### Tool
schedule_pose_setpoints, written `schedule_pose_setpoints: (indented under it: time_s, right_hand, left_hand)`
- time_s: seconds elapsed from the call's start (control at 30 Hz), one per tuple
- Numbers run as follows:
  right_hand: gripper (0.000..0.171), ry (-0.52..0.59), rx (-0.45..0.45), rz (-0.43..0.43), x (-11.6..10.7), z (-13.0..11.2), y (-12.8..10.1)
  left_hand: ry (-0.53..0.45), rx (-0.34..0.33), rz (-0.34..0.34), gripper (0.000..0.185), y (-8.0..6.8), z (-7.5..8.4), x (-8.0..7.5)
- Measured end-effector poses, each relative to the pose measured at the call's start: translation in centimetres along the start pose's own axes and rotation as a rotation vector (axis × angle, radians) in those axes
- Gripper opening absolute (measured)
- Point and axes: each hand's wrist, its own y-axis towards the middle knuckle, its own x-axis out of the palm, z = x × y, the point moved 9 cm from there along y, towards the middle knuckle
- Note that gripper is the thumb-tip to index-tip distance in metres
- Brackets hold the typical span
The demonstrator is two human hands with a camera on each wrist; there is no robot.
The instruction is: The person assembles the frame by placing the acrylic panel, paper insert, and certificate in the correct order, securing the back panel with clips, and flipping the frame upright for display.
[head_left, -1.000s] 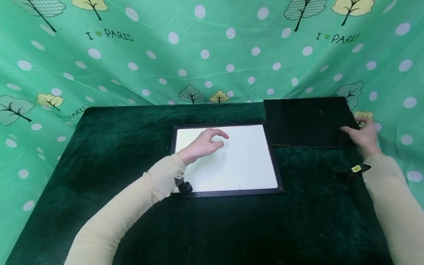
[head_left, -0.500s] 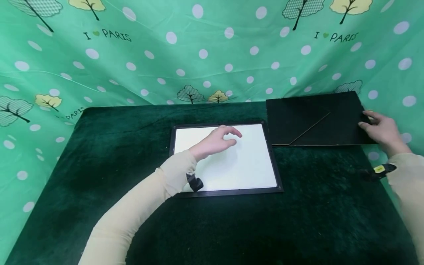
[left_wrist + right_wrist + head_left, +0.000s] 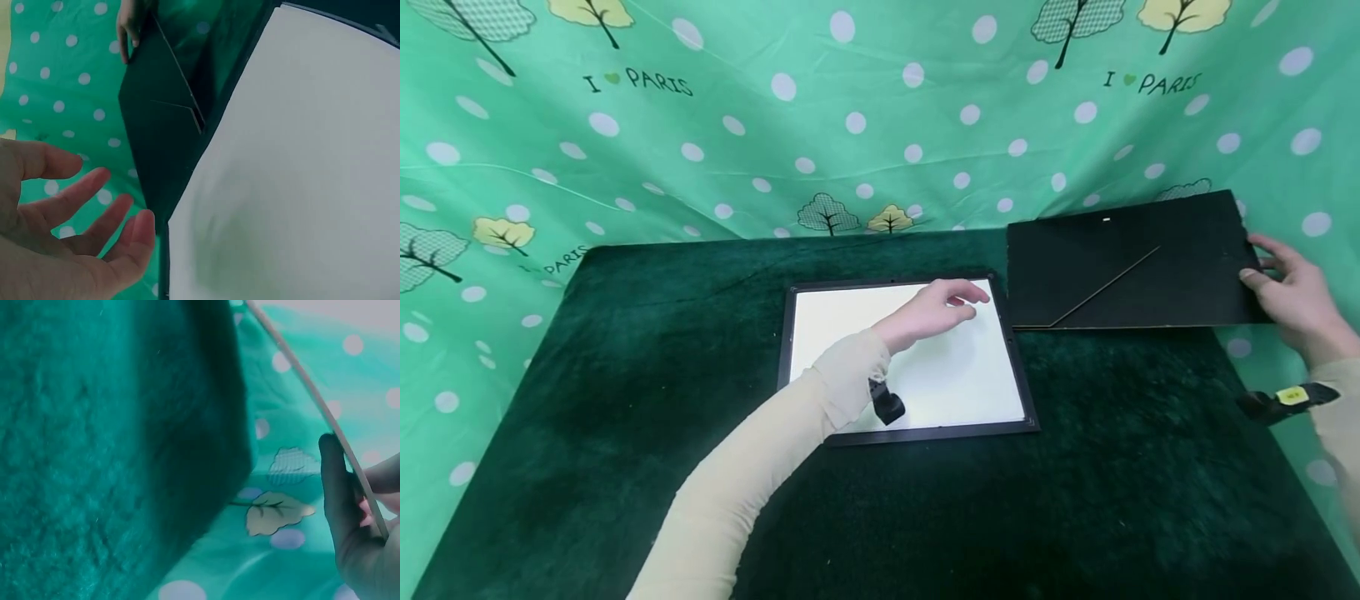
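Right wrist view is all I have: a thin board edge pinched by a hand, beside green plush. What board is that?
Observer: A black backing board, its right edge lifted off the table; the right hand grips that edge.
Operator: Anything on its face?
Observer: A thin diagonal stand line and a small white mark near the top edge.
Operator: Where is the other hand?
Observer: The left hand hovers with relaxed fingers over the white sheet in a black frame, holding nothing.

Head looks down; wrists close (shared backing board [image 3: 1135,267]).
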Motion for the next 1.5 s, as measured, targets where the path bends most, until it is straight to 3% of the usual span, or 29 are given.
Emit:
schedule_pose_setpoints:
  time_s: [0.23, 0.43, 0.57, 0.8, 0.93, 1.07, 1.27, 1.4, 1.5]
  right_hand:
    - [0.055, 0.075, -0.031, 0.096, -2.2, 4.1, 2.2]
    - [0.053, 0.156, -0.118, 0.187, -4.1, 1.8, -0.2]
    - [0.052, 0.218, -0.164, 0.204, -5.0, 2.0, 0.0]
    - [0.05, 0.356, -0.172, 0.143, -4.7, 3.8, 0.6]
    - [0.05, 0.42, -0.146, 0.106, -4.0, 5.2, 1.0]
    - [0.051, 0.418, -0.101, 0.084, -3.3, 6.2, 1.6]
    - [0.05, 0.302, -0.053, 0.064, -1.8, 3.6, -0.9]
    - [0.053, 0.237, -0.032, -0.014, 0.1, 0.8, -3.8]
    - [0.053, 0.232, -0.021, -0.058, 1.6, 0.2, -5.1]
  left_hand:
    - [-0.139, -0.008, -0.014, 0.034, 1.3, -0.9, 0.6]
    - [-0.345, 0.026, -0.038, 0.038, 2.8, -1.2, 1.4]
    - [-0.492, 0.036, -0.033, 0.045, 4.2, -1.1, 2.2]
    - [-0.508, 0.075, 0.024, 0.063, 6.2, -0.3, 3.6]
    - [-0.505, 0.076, 0.067, 0.067, 6.7, -0.3, 3.9]
    - [-0.505, 0.057, 0.127, 0.065, 6.7, -0.9, 3.5]
    - [-0.564, 0.056, 0.13, 0.064, 6.0, -1.3, 2.7]
    - [-0.543, 0.055, 0.126, 0.064, 5.1, -1.7, 1.9]
    - [-0.494, 0.039, 0.119, 0.064, 4.3, -2.3, 1.3]
